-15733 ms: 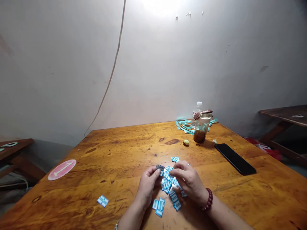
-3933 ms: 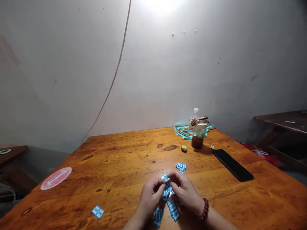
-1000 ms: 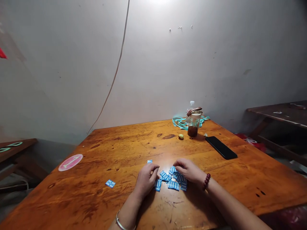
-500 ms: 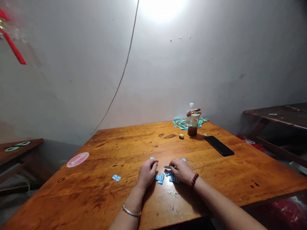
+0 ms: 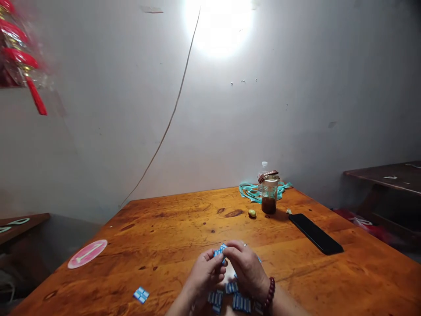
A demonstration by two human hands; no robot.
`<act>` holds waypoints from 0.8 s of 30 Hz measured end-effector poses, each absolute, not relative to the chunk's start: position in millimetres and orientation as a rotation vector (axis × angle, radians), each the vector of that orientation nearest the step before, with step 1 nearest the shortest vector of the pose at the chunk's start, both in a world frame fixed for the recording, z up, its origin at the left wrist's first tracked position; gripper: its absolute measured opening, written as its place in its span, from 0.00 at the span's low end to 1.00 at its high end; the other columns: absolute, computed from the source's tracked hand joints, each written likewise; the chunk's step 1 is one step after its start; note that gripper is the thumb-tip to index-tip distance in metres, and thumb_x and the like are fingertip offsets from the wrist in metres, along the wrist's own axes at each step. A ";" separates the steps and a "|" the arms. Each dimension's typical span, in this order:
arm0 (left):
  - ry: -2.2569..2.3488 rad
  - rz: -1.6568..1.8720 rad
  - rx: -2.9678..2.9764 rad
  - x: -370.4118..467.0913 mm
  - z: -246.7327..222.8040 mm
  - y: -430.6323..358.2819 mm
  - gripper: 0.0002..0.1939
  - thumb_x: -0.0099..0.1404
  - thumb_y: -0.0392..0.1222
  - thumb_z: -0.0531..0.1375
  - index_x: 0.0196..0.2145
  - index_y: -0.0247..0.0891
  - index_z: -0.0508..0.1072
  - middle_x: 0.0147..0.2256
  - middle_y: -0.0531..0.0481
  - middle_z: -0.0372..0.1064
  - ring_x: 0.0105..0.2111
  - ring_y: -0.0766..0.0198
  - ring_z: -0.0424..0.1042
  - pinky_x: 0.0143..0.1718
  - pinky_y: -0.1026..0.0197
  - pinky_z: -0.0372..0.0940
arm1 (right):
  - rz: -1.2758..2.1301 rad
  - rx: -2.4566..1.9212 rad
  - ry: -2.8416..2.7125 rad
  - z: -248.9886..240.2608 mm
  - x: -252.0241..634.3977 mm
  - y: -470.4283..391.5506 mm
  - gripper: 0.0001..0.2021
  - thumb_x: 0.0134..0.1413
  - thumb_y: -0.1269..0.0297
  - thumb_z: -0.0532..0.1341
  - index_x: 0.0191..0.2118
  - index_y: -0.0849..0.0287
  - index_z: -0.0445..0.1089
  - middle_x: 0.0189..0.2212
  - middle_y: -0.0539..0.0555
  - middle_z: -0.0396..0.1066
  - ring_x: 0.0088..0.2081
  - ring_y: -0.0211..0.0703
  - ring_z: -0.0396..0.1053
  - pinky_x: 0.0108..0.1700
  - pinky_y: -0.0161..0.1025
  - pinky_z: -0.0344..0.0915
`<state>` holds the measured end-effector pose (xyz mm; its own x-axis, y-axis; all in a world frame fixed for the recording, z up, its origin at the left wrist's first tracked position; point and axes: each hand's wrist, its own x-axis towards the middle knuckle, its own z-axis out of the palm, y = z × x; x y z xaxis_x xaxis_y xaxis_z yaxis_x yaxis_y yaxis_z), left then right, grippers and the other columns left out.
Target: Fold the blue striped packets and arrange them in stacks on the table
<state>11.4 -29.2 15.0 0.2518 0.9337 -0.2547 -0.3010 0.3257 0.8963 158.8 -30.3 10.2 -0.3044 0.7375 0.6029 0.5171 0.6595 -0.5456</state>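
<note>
Through my remote view, my left hand (image 5: 208, 273) pinches thumb against curled fingers; my right hand (image 5: 246, 268) arches close beside it, its grip too hidden to judge surely. My left forearm (image 5: 182, 299) and right forearm (image 5: 288, 303) slant inward.

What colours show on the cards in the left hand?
Blue and white show on the cards, best in the head view.

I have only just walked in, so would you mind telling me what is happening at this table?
A person holds a few small blue-and-white pieces in the left hand, with the right hand close against them. More such pieces lie on the wooden table below the hands, and a single one lies apart to the left. Farther back stand a jar of brown liquid and, to its right, a black phone lies flat.
</note>
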 end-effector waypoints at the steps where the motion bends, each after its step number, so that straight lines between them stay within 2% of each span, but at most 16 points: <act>1: 0.951 1.026 0.847 12.0 12.9 -26.9 0.14 0.47 0.45 0.64 0.29 0.34 0.67 0.21 0.53 0.67 0.17 0.75 0.63 0.18 0.73 0.56 | 0.333 -0.980 -1.949 6.7 159.8 -29.9 0.12 0.55 0.68 0.47 0.40 0.52 0.65 0.39 0.54 0.64 0.40 0.41 0.62 0.41 0.35 0.59; 4: 0.974 1.156 0.876 13.3 3.2 -23.1 0.13 0.47 0.42 0.64 0.29 0.35 0.66 0.21 0.54 0.67 0.18 0.75 0.64 0.19 0.73 0.56 | 0.431 -1.049 -1.763 -1.1 164.6 -25.4 0.12 0.55 0.67 0.47 0.43 0.55 0.62 0.39 0.55 0.65 0.40 0.41 0.63 0.41 0.35 0.60; 11: 1.014 1.124 0.902 11.7 -9.7 -30.8 0.13 0.48 0.46 0.62 0.27 0.36 0.64 0.20 0.54 0.68 0.17 0.73 0.64 0.14 0.74 0.52 | 0.902 -1.058 -1.598 -1.6 158.4 -28.6 0.11 0.50 0.58 0.54 0.36 0.59 0.65 0.28 0.51 0.66 0.31 0.38 0.64 0.32 0.32 0.61; 17: 0.994 1.070 0.959 12.1 -6.8 -35.7 0.14 0.50 0.47 0.61 0.29 0.34 0.66 0.23 0.52 0.68 0.19 0.73 0.65 0.18 0.71 0.58 | 1.147 -1.058 -1.399 -4.8 150.4 -30.4 0.11 0.45 0.58 0.58 0.24 0.61 0.62 0.19 0.45 0.59 0.21 0.31 0.57 0.23 0.29 0.55; 22: 0.907 1.053 0.991 14.1 -9.2 -35.9 0.14 0.53 0.46 0.59 0.34 0.35 0.63 0.21 0.52 0.68 0.18 0.72 0.66 0.18 0.71 0.58 | 1.329 -0.978 -1.290 -4.1 148.9 -26.8 0.12 0.42 0.56 0.60 0.26 0.61 0.62 0.21 0.45 0.61 0.21 0.30 0.57 0.23 0.29 0.56; 24: 0.886 1.051 1.006 14.9 -10.8 -35.8 0.14 0.53 0.46 0.59 0.33 0.36 0.61 0.20 0.53 0.68 0.18 0.71 0.66 0.17 0.71 0.57 | 1.484 -0.909 -1.230 -4.8 146.5 -26.8 0.13 0.39 0.55 0.61 0.26 0.60 0.62 0.21 0.46 0.62 0.20 0.31 0.58 0.23 0.30 0.56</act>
<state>14.9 -35.8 -10.8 0.2629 0.9593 -0.1027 -0.2636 0.1738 0.9488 146.5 -26.8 -4.8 -0.2532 0.9668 0.0338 -0.2126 -0.0215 -0.9769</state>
